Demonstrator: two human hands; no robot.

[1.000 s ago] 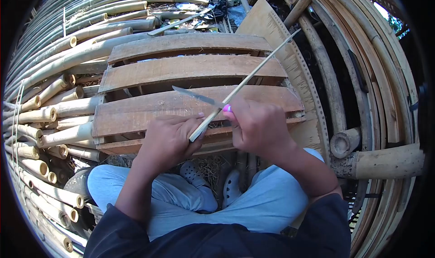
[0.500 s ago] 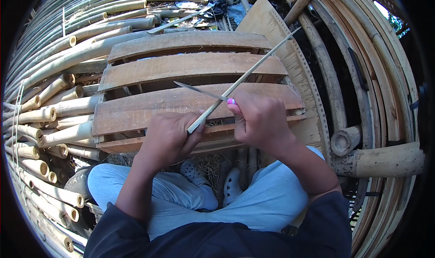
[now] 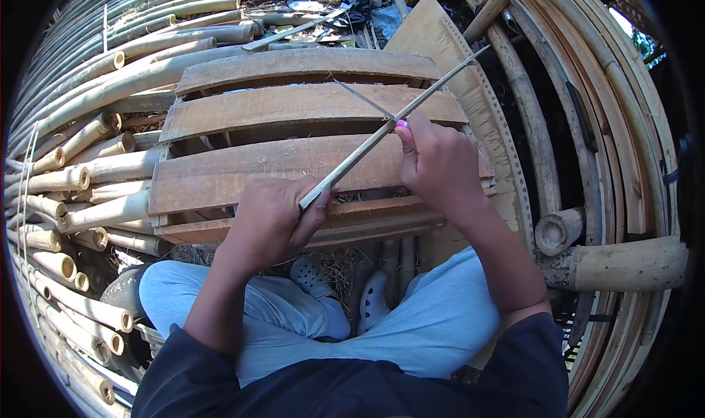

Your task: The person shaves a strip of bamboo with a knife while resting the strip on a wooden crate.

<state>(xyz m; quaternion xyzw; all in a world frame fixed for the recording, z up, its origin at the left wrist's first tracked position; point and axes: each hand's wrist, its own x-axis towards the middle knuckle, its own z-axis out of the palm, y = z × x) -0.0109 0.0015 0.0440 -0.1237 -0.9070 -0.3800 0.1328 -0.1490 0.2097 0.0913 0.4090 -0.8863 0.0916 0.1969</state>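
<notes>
My left hand point(image 3: 275, 216) is closed round the near end of a thin bamboo strip point(image 3: 360, 151), which slants up and away to the right over a slatted wooden crate point(image 3: 279, 161). In my right hand point(image 3: 444, 157) is a knife point(image 3: 362, 99), gripped by its handle; a bit of pink shows at my fingers. The blade points up and left and its base touches the strip about halfway along. Most of the handle is hidden in my fist.
Stacked bamboo poles point(image 3: 110, 172) fill the left side. A perforated wooden board point(image 3: 470, 88) leans at the crate's right. Farther right are a thick bamboo piece point(image 3: 624, 264) and long curved planks point(image 3: 624, 124). Litter point(image 3: 385, 18) lies beyond the crate.
My right hand and the knife have moved up and right along the strip, away from my left hand. My left hand still holds the strip's near end, slightly lower.
</notes>
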